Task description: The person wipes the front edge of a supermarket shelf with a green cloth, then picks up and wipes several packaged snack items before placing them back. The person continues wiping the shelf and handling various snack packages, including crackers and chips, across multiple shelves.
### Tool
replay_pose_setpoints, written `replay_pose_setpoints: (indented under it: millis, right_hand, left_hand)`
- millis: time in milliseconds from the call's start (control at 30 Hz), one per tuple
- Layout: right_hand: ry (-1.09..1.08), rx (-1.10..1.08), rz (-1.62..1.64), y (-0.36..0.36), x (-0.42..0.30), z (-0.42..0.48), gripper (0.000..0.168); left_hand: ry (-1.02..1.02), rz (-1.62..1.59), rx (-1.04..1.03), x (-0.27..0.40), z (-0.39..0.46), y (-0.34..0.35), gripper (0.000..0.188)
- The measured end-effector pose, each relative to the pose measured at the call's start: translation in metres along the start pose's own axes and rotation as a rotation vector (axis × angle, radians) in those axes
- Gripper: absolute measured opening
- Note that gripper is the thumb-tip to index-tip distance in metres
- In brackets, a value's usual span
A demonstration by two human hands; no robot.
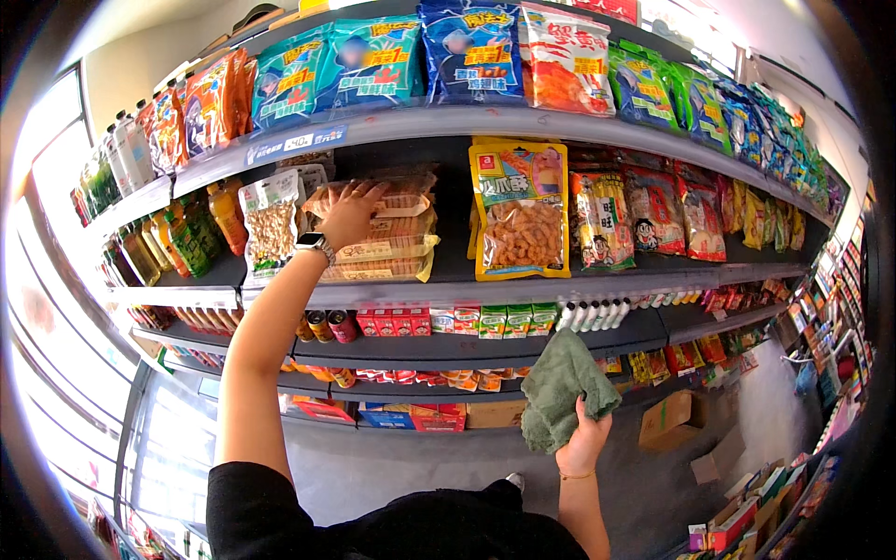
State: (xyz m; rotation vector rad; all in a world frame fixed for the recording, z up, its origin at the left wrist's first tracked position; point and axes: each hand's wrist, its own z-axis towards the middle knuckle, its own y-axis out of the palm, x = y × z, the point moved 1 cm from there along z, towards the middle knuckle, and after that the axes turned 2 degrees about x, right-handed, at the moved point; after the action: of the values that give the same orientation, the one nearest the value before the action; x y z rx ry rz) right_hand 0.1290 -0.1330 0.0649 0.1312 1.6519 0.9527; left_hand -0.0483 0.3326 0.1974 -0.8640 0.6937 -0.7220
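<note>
My left hand (pixel 350 215) lies with fingers spread on top of a stack of packaged biscuits (pixel 381 246) on the second shelf. A pouch of nuts or beans (pixel 271 222) stands just left of the stack. To its right, past a stretch of dark shelf board (pixel 453 241), stands a yellow bag of crunchy snacks (pixel 521 210). My right hand (pixel 584 437) grips a green cloth (pixel 563 392), which sticks up in front of the lower shelves. The fingers beneath my left palm are partly hard to make out against the wrappers.
Snack bags (pixel 472 56) fill the shelf above. Bottles (pixel 185 238) stand at left, rice cracker bags (pixel 654 210) at right. Small drink cartons (pixel 493 320) line the shelf below. An open cardboard box (pixel 668 418) sits on the floor at right, near more boxes (pixel 735 521).
</note>
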Motion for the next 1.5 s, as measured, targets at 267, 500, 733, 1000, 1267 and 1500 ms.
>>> replay_pose_setpoints:
  millis: [267, 500, 733, 1000, 1267, 1500]
  right_hand:
    - [0.007, 0.144, 0.007, -0.009, 0.001, -0.007, 0.032]
    - [0.0, 0.242, 0.043, -0.026, -0.004, -0.012, 0.033]
    - [-0.02, 0.247, 0.053, -0.035, -0.007, -0.015, 0.034]
    - [-0.002, 0.206, 0.052, -0.032, -0.005, -0.009, 0.034]
    - [0.024, 0.151, 0.084, -0.026, 0.002, -0.004, 0.032]
    - [0.053, 0.161, 0.033, -0.03, 0.004, 0.002, 0.034]
  left_hand:
    - [-0.247, 0.125, -0.126, -0.011, 0.044, 0.017, 0.068]
    - [-0.42, 0.077, -0.16, 0.006, 0.08, 0.027, 0.064]
    - [-0.332, 0.066, -0.198, -0.019, 0.079, 0.033, 0.062]
    - [-0.098, 0.169, -0.073, -0.036, 0.068, 0.022, 0.053]
    - [-0.001, 0.057, 0.224, -0.009, 0.052, 0.021, 0.048]
    - [0.028, -0.28, -0.098, 0.053, -0.016, -0.045, 0.063]
